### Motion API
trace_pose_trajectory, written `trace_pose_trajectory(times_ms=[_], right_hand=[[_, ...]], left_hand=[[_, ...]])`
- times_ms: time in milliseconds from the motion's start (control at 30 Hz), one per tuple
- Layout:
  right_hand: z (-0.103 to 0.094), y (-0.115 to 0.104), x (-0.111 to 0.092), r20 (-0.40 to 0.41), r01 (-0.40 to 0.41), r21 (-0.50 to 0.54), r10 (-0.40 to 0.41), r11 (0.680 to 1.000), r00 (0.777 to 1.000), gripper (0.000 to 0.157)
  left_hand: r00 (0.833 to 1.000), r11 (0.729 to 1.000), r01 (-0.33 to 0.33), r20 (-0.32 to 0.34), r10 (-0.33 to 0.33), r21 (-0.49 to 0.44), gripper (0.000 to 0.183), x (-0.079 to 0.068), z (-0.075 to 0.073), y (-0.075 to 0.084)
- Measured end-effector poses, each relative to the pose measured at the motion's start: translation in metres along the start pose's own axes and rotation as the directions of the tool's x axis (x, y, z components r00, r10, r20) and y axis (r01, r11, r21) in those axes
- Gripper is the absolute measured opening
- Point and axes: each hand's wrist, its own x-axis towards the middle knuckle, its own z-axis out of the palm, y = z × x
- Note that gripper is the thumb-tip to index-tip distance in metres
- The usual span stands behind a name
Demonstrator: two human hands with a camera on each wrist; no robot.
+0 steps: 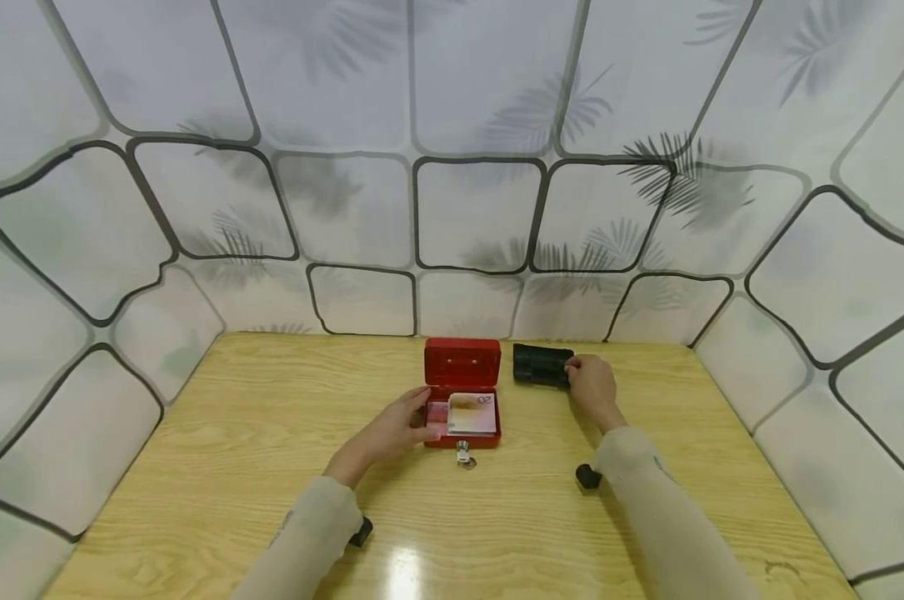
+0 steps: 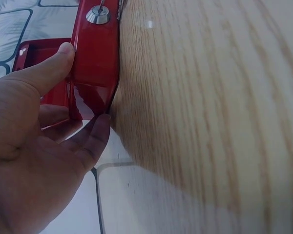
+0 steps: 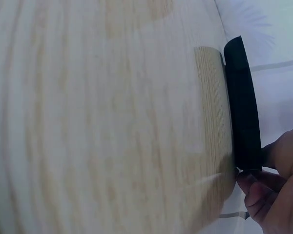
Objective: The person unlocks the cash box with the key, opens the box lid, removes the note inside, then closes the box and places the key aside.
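A red cash box [image 1: 462, 445] stands with its lid [image 1: 462, 363] raised, a stack of banknotes [image 1: 472, 413] inside, the top one marked 20. More pinkish notes [image 1: 437, 412] lie to the left of the stack. My left hand [image 1: 393, 427] holds the box at its left side; in the left wrist view the thumb lies on the front rim and fingertips sit at the bottom corner. Behind and to the right, my right hand [image 1: 594, 387] pinches the right end of a black wallet [image 1: 540, 367], which lies folded at the table's far edge.
Keys [image 1: 462, 454] hang from the lock on the front of the box. The wooden table [image 1: 294, 392] is bounded at the back and sides by a patterned curtain [image 1: 477, 217]. Black wrist devices [image 1: 588, 477] sit under both sleeves.
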Motion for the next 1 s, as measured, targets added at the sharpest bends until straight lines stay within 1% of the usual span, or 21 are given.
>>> trace_pose_trajectory(times_ms=[133,300,400,567,667,767,1000], right_hand=[[0.001,0.001,0.002,0.006,-0.011,-0.013,0.011,1.0,1.0,0.023],[0.001,0.001,0.003,0.018,-0.007,-0.019,0.008,1.0,1.0,0.024],[0.001,-0.001,0.002,0.021,-0.012,-0.007,0.012,1.0,1.0,0.029],[-0.001,-0.006,-0.004,-0.024,-0.042,0.052,0.044,0.998,0.999,0.044],[-0.004,-0.009,-0.009,-0.065,-0.04,0.093,0.046,0.995,0.997,0.047],[-0.006,-0.013,-0.014,-0.086,-0.02,0.141,0.032,0.99,0.996,0.047],[-0.012,-0.033,-0.033,-0.049,0.035,0.246,-0.024,0.969,0.999,0.047]], left_hand=[[1.0,1.0,0.003,0.008,-0.003,0.009,0.076,0.0,0.0,0.0],[1.0,0.999,-0.008,0.016,0.008,0.038,0.076,0.0,-0.001,0.0],[1.0,0.999,-0.01,0.013,0.009,0.042,0.075,0.001,0.0,-0.001],[1.0,0.999,-0.014,0.013,0.013,0.044,0.076,0.002,0.0,-0.001],[1.0,0.999,-0.014,0.011,0.014,0.044,0.076,0.002,0.0,-0.001],[1.0,0.999,-0.009,0.006,0.009,0.035,0.075,0.002,0.0,-0.002],[1.0,1.0,-0.001,0.003,0.001,0.011,0.076,0.002,0.0,-0.002]])
